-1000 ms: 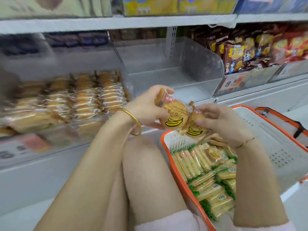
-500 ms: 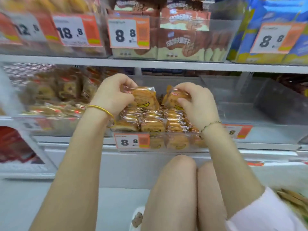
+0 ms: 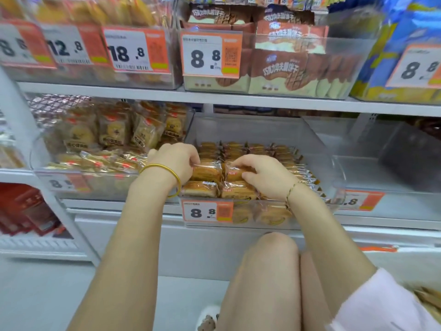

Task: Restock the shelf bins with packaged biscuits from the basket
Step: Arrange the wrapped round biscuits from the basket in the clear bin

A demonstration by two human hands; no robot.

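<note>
A clear shelf bin [image 3: 334, 177] in the middle of the lower shelf holds rows of orange-wrapped biscuit packs. My left hand [image 3: 177, 161] pinches one biscuit pack [image 3: 206, 172] against the front rows. Beside it my right hand [image 3: 265, 174] curls its fingers on a second biscuit pack [image 3: 235, 174]. Both packs lie on top of the packs in the bin. Only a corner of the basket's contents [image 3: 429, 302] shows at the lower right edge.
A bin of round cake packs [image 3: 114, 132] stands to the left, and an unfilled clear bin [image 3: 381, 168] to the right. The upper shelf [image 3: 214, 94] with price tags hangs just above. My knees [image 3: 276, 249] are below the bin's front.
Both hands carried a pack each from over the basket up to the bin, then lowered them onto the front rows. The view swung from the basket to the shelf.
</note>
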